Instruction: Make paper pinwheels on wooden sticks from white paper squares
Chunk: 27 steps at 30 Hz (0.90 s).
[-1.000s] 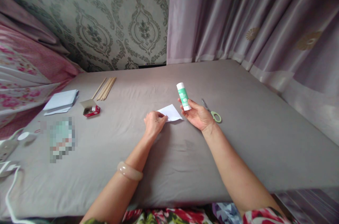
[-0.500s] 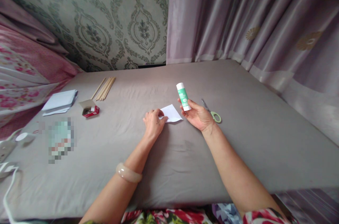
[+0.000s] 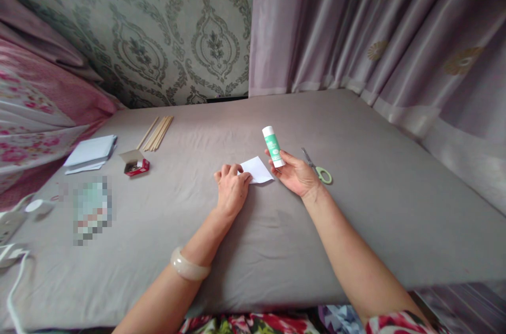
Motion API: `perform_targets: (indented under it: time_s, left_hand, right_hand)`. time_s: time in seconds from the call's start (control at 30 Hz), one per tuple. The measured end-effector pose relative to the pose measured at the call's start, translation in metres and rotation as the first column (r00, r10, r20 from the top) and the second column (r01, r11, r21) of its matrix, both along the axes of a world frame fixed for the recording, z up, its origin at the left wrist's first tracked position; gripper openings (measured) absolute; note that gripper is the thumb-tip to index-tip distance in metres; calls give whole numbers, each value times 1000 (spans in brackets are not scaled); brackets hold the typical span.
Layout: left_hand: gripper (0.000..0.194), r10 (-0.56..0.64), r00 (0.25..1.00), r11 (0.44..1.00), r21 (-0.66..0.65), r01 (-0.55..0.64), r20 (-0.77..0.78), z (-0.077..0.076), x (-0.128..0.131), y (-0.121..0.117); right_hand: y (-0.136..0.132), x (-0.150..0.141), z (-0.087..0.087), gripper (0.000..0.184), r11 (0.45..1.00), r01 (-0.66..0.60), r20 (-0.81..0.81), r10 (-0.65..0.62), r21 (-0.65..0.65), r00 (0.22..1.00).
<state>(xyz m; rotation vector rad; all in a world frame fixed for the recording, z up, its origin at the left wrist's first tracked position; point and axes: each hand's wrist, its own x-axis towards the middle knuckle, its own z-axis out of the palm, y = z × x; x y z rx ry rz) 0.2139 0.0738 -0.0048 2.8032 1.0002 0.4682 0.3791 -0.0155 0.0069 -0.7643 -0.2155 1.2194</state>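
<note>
My right hand is closed around the lower end of a green and white glue stick, which leans slightly to the left with a white end on top. A small piece of white paper lies on the grey cloth, one corner pointing toward the right hand. Over its left part rests my left hand, fingers curled and thumb on the paper, hiding that side of it. Just beyond the right hand lie scissors with pale green handles.
Thin wooden sticks lie at the back left of the cloth-covered surface. Near them are a stack of white paper and an opened small red box. A blurred-out item and a power strip sit further left.
Hardly anything differs. The glue stick has dipped very slightly in my right hand, and my left wrist has turned a little; the view has shifted marginally.
</note>
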Motion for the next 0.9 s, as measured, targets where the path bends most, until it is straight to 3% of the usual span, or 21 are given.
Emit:
perform_targets:
  time_s: [0.33,0.7,0.9]
  left_hand:
    - [33,-80,990,995,-71,72,-115,4,-10,7]
    - [30,-19,999,982,-187,13,-30,-3,-11,18]
    - [30,6,1000,963,-271,-8,-8,4,-10,16]
  right_hand:
    - [-1,-3,3,14,1000,18,162,-21,22,987]
    - [-2,-4,3,18,1000,2,178,-5,21,984]
    - [-1,0,-2,30,998,66,343,-70,22,937]
